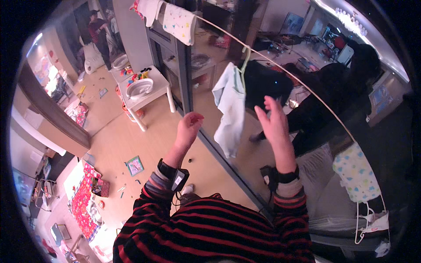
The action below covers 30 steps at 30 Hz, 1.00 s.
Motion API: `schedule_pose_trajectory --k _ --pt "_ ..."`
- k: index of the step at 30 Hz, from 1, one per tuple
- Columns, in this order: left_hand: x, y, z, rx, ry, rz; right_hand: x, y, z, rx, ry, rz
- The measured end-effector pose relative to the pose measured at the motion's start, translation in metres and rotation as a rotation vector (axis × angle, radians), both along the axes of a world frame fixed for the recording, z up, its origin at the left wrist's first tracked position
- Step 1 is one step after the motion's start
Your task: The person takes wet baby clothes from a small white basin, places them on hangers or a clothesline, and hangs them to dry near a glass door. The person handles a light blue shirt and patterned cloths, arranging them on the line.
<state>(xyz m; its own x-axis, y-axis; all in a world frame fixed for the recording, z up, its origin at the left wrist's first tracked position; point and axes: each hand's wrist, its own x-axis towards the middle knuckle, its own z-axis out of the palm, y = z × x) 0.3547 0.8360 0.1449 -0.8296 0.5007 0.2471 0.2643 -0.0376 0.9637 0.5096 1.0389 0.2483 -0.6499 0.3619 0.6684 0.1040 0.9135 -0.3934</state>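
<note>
A small pale garment [228, 108] hangs from a light green hanger [244, 65] on a thin clothesline [296, 79] before me. To the left of the garment my left hand [190, 126] is raised with curled fingers; whether anything is between them cannot be told. My right hand [272, 120] is held up on the other side, its fingers apart and nothing in them. Farther up the line drape white cloths, one with a colourful print [179, 23]. Down the line at the right hangs a cloth with blue and green spots [357, 172], and near it a white hanger [359, 227].
Glass panels with a dark frame [218, 154] stand behind the garment. Left of them is a white table [158, 93] with a white basin [139, 88] and coloured blocks. Toys, a framed board [134, 165] and a red patterned mat [82, 210] lie on the floor.
</note>
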Motion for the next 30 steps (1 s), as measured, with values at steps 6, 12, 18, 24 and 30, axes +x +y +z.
schedule_pose_trajectory --k 6,12,18,24,30 --pt "-0.078 -0.039 -0.048 -0.171 -0.072 -0.192 -0.119 0.008 0.005 -0.077 -0.424 -0.291" --pt "-0.134 -0.056 -0.078 -0.204 -0.265 -0.337 -0.137 0.005 -0.003 -0.104 -0.288 -0.355" --pt "-0.152 -0.053 -0.076 -0.211 -0.340 -0.438 -0.104 0.006 0.021 -0.167 -0.030 -0.390" --pt "-0.150 -0.049 -0.073 -0.207 -0.363 -0.499 -0.018 0.005 0.026 -0.307 0.107 -0.487" --pt "-0.130 -0.035 -0.063 -0.202 -0.320 -0.590 0.067 -0.011 0.024 -0.409 0.074 -0.502"
